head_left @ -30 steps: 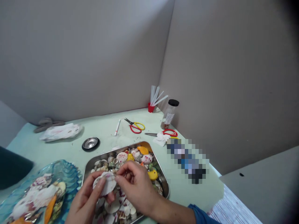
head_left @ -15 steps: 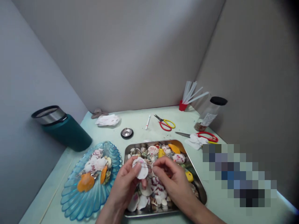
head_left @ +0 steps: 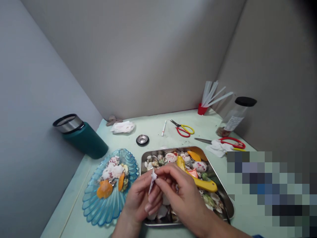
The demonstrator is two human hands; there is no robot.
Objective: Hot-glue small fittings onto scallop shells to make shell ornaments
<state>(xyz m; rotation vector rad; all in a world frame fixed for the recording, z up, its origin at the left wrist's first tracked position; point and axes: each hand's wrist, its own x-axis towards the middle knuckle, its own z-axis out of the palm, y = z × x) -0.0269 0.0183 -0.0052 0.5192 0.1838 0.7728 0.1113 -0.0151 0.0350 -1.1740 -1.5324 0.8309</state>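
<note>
Over the near part of a metal tray (head_left: 230,206), my left hand (head_left: 140,198) pinches a thin, white shell-like disc (head_left: 152,181), seen nearly edge-on. My right hand (head_left: 180,191) has its thumb and forefinger closed at the disc's right side, touching it. Under and behind both hands the tray holds many seashells (head_left: 170,157), pale, speckled and orange. A tool with a yellow handle (head_left: 204,184) lies across them, partly hidden by my right hand. To the left, a blue shell-shaped glass dish (head_left: 99,211) bears white and orange shells (head_left: 104,189).
A teal bottle (head_left: 86,140) stands left, its lid (head_left: 142,139) behind the tray. Further back are crumpled tissue (head_left: 123,127), a white stick (head_left: 164,128), red-and-yellow scissors (head_left: 183,129) and a red cup of strips (head_left: 202,109). Larger scissors (head_left: 232,142) and a clear jar (head_left: 232,120) stand right.
The white disc has turned from face-on to nearly edge-on. My right fingers have come over to it from just beside it. The whole view has shifted, so things appear further right.
</note>
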